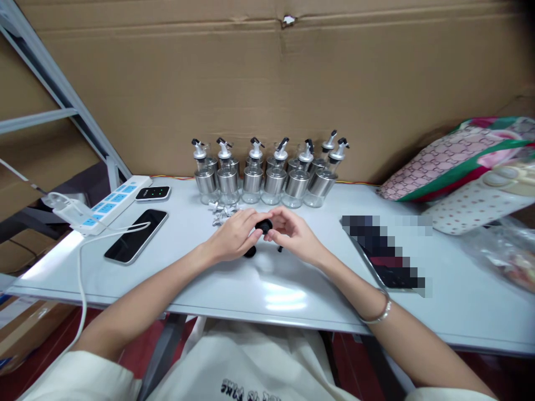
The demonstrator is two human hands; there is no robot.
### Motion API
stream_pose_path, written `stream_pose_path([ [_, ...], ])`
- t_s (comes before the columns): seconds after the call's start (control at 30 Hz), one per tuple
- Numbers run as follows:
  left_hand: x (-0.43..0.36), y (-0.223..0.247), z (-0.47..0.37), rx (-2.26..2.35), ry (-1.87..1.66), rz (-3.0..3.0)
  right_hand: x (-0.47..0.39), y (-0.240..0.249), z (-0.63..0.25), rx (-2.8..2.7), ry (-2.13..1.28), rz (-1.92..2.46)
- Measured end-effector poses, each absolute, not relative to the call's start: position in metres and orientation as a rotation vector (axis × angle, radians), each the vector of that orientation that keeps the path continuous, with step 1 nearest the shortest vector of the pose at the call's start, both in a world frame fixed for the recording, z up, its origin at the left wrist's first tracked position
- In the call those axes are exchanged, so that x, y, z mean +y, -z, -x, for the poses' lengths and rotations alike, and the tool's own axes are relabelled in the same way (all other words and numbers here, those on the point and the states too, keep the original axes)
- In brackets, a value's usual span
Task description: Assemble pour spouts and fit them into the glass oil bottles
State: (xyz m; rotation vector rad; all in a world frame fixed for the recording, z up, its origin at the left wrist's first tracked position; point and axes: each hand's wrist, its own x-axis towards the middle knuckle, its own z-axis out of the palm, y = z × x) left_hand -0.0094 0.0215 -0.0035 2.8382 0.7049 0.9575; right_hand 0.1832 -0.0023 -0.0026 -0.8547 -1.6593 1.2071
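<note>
Black plastic cap point(263, 225) sits pinched between my left hand point(234, 235) and right hand point(292, 233), so I should turn it squarely.

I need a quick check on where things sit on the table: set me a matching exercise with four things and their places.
Things:
1. small black part
2. glass bottles
3. phone
4. power strip

Places:
A. flat on the table, left of the hands, with a white cable across it
B. pinched between left hand and right hand
C. at the table's far left edge
D. in a row against the cardboard wall

Pairs: 1-B, 2-D, 3-A, 4-C
</note>
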Motion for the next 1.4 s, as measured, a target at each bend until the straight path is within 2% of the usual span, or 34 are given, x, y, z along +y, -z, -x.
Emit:
stream_pose_path([
  [0.33,0.021,0.0,0.009,0.669,-0.991,-2.816,-0.005,0.0,-0.18,-1.641,-1.22,0.866],
  [0.9,0.017,0.002,0.003,0.443,-1.195,-2.77,-0.012,-0.005,-0.181,-1.865,-0.944,0.89],
  [1.4,0.023,0.009,0.004,0.524,-1.27,-2.591,-0.006,0.004,-0.184,-1.75,-0.889,0.847],
])
